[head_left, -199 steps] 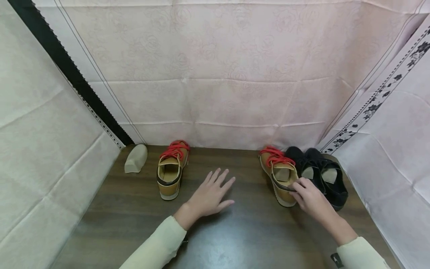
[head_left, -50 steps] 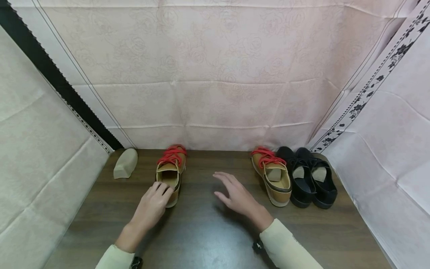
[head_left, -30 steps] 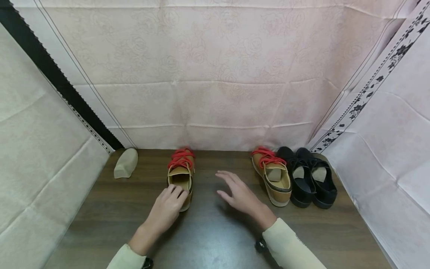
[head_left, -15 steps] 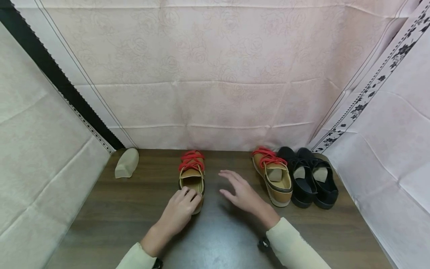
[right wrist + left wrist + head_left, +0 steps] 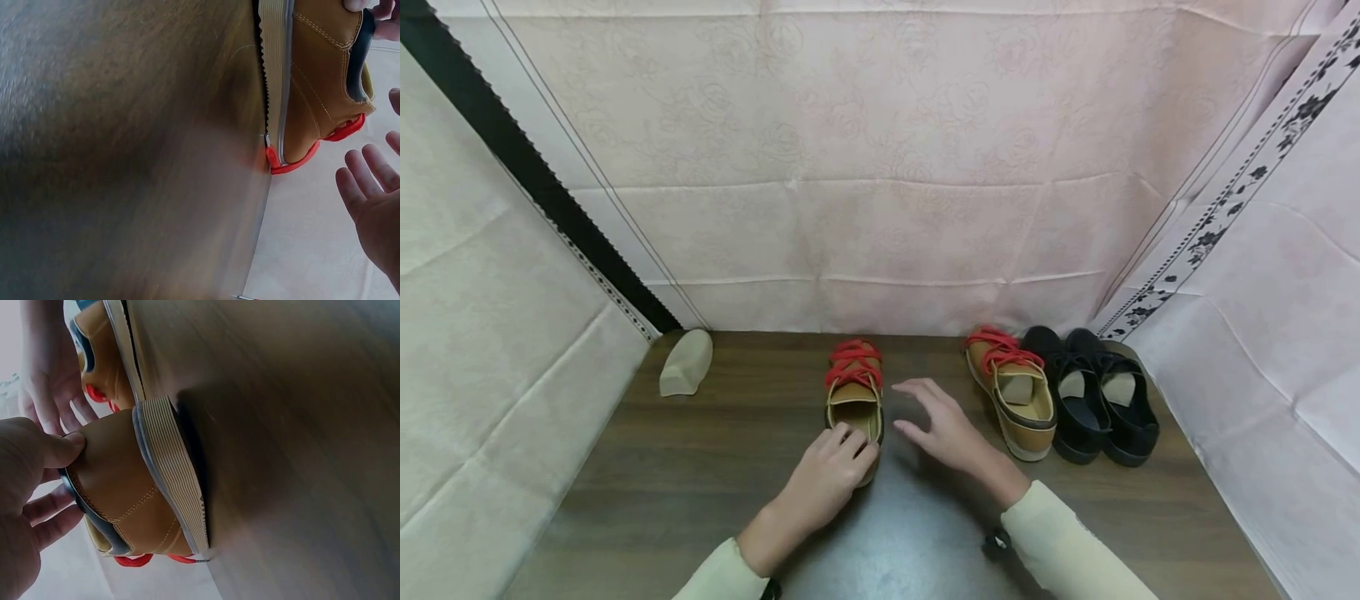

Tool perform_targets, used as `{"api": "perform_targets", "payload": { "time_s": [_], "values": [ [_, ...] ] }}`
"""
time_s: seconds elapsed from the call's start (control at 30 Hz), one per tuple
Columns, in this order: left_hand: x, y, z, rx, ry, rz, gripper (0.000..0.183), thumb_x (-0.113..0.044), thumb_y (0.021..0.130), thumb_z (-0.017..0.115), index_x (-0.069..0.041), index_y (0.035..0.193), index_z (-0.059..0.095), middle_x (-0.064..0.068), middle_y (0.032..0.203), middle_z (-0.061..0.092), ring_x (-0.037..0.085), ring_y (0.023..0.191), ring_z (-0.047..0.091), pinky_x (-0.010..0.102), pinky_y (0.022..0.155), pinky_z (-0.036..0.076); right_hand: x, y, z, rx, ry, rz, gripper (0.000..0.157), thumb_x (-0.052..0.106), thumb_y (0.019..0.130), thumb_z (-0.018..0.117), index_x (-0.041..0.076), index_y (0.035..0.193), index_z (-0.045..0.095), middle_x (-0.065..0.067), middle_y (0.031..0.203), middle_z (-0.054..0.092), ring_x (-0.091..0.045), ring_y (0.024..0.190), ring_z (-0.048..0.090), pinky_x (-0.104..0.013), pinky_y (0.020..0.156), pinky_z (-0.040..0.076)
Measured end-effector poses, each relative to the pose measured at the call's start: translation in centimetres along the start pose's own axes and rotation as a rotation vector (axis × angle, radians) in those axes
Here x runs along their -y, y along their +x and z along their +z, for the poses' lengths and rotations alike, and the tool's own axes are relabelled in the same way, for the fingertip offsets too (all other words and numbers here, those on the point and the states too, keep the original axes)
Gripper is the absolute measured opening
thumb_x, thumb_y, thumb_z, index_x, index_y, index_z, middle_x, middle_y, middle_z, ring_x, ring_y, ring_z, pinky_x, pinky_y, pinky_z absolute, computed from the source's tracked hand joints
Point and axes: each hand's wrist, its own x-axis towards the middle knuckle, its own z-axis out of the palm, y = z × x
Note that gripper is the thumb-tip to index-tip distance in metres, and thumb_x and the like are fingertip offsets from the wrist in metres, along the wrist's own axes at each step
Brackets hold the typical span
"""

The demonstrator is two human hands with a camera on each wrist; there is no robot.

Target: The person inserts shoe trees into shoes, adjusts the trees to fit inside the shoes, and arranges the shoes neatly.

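Note:
My left hand (image 5: 831, 471) pinches the heel collar of a tan shoe (image 5: 855, 398) with red laces, thumb outside the heel and fingers at the opening. In the left wrist view the thumb presses the tan heel (image 5: 109, 462) above the ribbed sole. My right hand (image 5: 947, 429) hovers just right of this shoe, fingers spread and apart from it, holding nothing; the right wrist view shows its fingers (image 5: 369, 172) near the red laces. A second tan shoe (image 5: 1033, 433) with red laces stands further right, with a pale insert inside.
Two black shoes (image 5: 1078, 429) with pale inserts stand side by side at the right, next to the second tan shoe. A loose off-white shoe insert (image 5: 687, 362) lies at the far left. Pale cloth walls (image 5: 880, 208) enclose the wooden surface (image 5: 700, 500) at the back and sides.
My left hand has moved the tan shoe steadily rightward, away from the loose insert. Earlier my right hand touched the second tan shoe's heel; now it hovers between the tan shoes.

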Motion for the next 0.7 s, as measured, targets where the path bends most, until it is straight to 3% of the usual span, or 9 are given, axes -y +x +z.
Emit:
{"api": "perform_targets", "payload": {
  "time_s": [0.37,0.7],
  "values": [
    [-2.3,1.2,0.4,-0.052,0.013,0.035,0.019,-0.011,0.096,0.054,-0.012,0.095,0.073,0.002,0.094,0.067,0.021,0.081,0.06,0.033,0.063,0.049,0.1,-0.7,-1.4,-0.008,0.048,0.05,0.053,0.022,0.09,0.082,0.011,0.138,0.062,-0.006,0.127,0.062,-0.023,0.11,0.067,-0.041,0.093,0.058],
    [-3.7,1.7,0.6,-0.061,0.002,0.095,0.01,-0.01,0.093,0.062,-0.012,0.096,0.072,0.002,0.095,0.066,0.02,0.081,0.059,0.032,0.065,0.05,0.1,-1.4,-2.6,-0.007,0.041,0.049,0.053,0.022,0.088,0.084,0.012,0.136,0.064,-0.005,0.116,0.063,-0.02,0.106,0.067,-0.04,0.091,0.058]
  ]
}}
